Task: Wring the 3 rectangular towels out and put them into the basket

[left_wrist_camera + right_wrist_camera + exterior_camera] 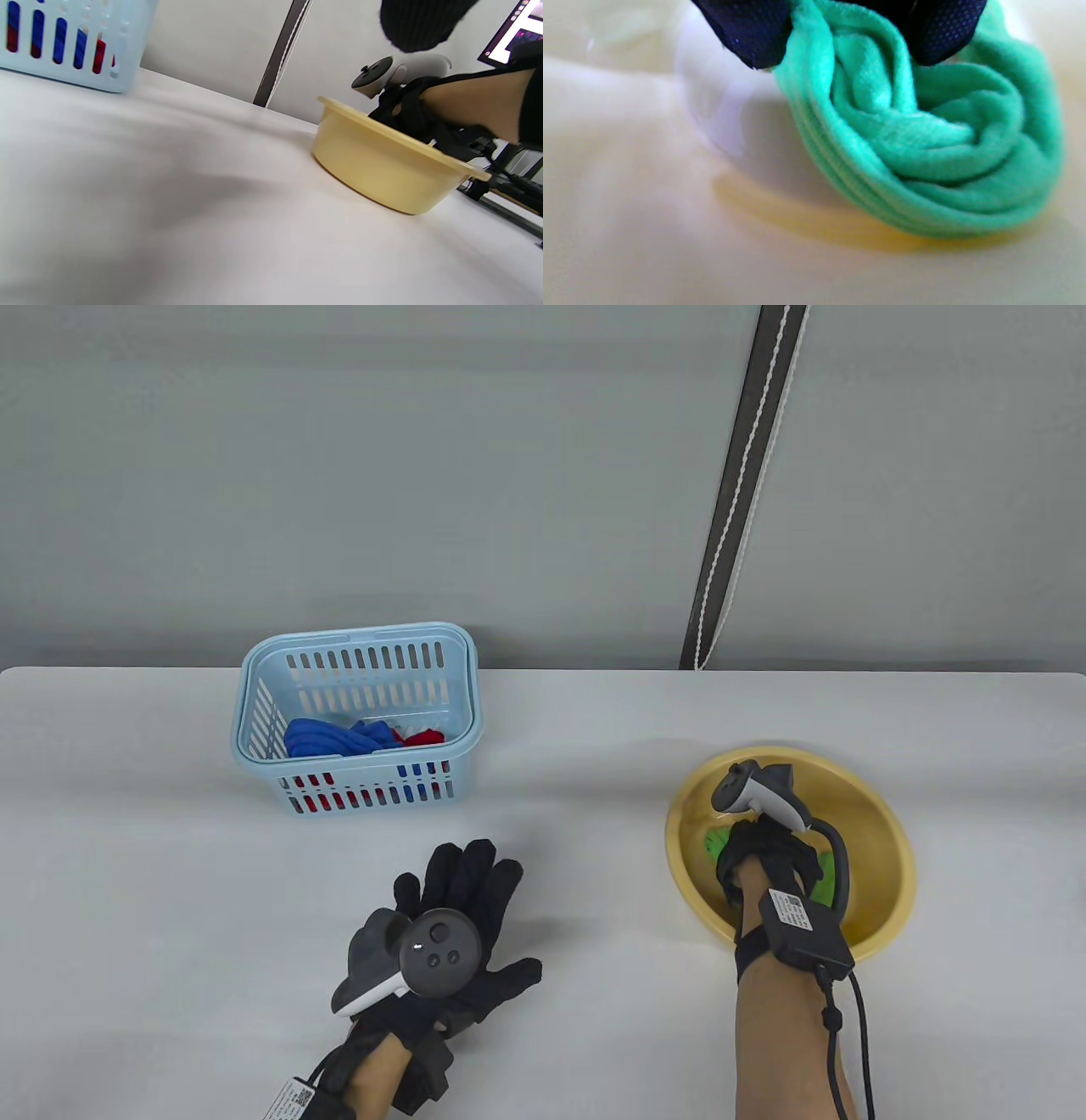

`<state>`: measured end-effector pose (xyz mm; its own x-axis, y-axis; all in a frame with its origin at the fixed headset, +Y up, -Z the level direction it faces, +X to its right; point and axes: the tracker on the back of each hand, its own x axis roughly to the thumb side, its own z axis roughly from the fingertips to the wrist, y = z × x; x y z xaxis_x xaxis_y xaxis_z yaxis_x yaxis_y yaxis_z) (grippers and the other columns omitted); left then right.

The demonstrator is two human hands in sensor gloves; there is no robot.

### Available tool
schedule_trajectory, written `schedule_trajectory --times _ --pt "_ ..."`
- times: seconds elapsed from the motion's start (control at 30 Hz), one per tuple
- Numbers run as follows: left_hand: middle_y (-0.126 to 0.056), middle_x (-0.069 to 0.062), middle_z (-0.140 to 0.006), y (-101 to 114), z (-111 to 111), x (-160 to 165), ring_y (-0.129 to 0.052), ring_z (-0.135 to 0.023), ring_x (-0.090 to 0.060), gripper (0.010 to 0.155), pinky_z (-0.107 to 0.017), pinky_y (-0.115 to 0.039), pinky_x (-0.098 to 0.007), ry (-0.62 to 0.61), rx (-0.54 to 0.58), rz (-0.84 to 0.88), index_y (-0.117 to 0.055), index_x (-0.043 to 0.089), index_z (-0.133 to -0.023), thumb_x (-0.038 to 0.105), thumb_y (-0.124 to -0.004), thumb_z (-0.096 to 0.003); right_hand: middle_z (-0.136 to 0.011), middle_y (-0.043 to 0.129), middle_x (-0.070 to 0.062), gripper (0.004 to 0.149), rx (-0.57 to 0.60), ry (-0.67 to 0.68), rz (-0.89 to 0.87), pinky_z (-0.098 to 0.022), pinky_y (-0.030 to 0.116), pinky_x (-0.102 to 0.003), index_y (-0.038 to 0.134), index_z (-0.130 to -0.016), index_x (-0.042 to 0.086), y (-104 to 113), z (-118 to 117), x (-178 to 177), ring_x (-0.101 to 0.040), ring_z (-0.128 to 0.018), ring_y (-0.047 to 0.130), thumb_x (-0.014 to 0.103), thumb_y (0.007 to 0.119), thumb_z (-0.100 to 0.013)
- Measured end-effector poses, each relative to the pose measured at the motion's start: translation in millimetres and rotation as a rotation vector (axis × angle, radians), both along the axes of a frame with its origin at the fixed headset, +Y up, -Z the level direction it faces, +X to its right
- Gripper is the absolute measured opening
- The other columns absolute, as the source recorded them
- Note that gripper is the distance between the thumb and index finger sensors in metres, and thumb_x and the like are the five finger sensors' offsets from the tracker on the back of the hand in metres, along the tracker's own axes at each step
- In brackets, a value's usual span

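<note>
A light-blue slotted basket stands at the table's back left and holds a blue towel and a red towel. At the right sits a yellow basin with a crumpled green towel in it. My right hand reaches down into the basin, and its gloved fingertips pinch the top folds of the green towel. My left hand lies flat on the table in front of the basket, fingers spread, holding nothing.
A dark strap with a white cord hangs down the grey wall behind the table. In the left wrist view the basin and the basket's corner show, with a monitor at the far right.
</note>
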<state>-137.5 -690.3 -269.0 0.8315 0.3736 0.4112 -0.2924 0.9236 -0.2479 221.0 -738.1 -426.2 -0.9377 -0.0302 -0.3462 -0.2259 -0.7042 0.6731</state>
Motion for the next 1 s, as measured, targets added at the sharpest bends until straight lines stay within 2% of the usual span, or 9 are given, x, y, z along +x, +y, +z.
schedule_trajectory --times 0.1,0.2,0.37,0.53,0.7,0.87,1.0 --pt "0.001 -0.012 -0.122 -8 -4 -8 -0.004 -0.108 -0.051 0.101 -0.069 -0.018 -0.078 -0.004 -0.057 0.06 -0.001 0.028 -0.115 0.074 -0.066 -0.0519 -0.099 0.073 -0.021 0.058 0.079 0.001 0.008 -0.062 0.069 -0.064 0.056 -0.112 0.019 12 3 2 -0.043 -0.084 0.083 0.025 0.081 -0.06" --pt "0.001 -0.012 -0.122 -11 -6 -14 -0.004 -0.108 -0.051 0.1 -0.069 -0.017 -0.078 -0.006 -0.066 0.158 -0.002 0.028 -0.115 0.072 -0.067 -0.0525 -0.1 0.072 -0.021 0.054 0.146 -0.022 -0.023 -0.061 0.071 -0.064 0.059 -0.11 0.02 30 9 8 -0.044 -0.084 0.083 0.023 0.081 -0.06" --pt "0.0 -0.011 -0.123 -10 -6 -15 -0.006 -0.108 -0.051 0.1 -0.069 -0.018 -0.078 -0.022 -0.029 0.15 -0.003 0.028 -0.115 0.072 -0.067 -0.0523 -0.103 0.068 -0.023 0.051 0.392 -0.044 -0.115 -0.06 0.071 -0.066 0.063 -0.105 0.022 85 31 20 -0.047 -0.086 0.082 0.017 0.08 -0.058" --pt "-0.001 -0.012 -0.123 -10 -3 -11 -0.006 -0.109 -0.051 0.1 -0.069 -0.019 -0.078 -0.042 -0.031 0.157 -0.003 0.028 -0.115 0.073 -0.067 -0.0523 -0.108 0.068 -0.02 0.049 0.644 -0.024 -0.212 -0.06 0.072 -0.066 0.064 -0.102 0.021 149 67 24 -0.047 -0.087 0.083 0.012 0.08 -0.056" --pt "-0.001 -0.012 -0.123 -11 2 -2 -0.007 -0.109 -0.051 0.1 -0.068 -0.019 -0.078 -0.069 -0.02 0.135 -0.004 0.027 -0.115 0.072 -0.067 -0.0525 -0.108 0.069 -0.017 0.048 0.899 -0.014 -0.394 -0.061 0.072 -0.066 0.065 -0.1 0.022 201 105 24 -0.047 -0.091 0.08 0.01 0.08 -0.055" --pt "-0.002 -0.013 -0.123 -9 6 3 -0.008 -0.109 -0.051 0.1 -0.068 -0.02 -0.078 -0.084 -0.005 0.143 -0.004 0.027 -0.116 0.072 -0.067 -0.0524 -0.108 0.069 -0.014 0.047 1.078 -0.003 -0.621 -0.061 0.073 -0.066 0.065 -0.099 0.022 230 136 18 -0.047 -0.094 0.078 0.01 0.079 -0.055" --pt "-0.002 -0.013 -0.123 -6 9 6 -0.009 -0.109 -0.051 0.1 -0.068 -0.02 -0.078 -0.097 0.008 0.161 -0.005 0.027 -0.116 0.072 -0.067 -0.0524 -0.108 0.069 -0.014 0.047 1.153 0.032 -0.805 -0.062 0.073 -0.065 0.064 -0.099 0.023 243 151 6 -0.046 -0.095 0.078 0.011 0.078 -0.056"
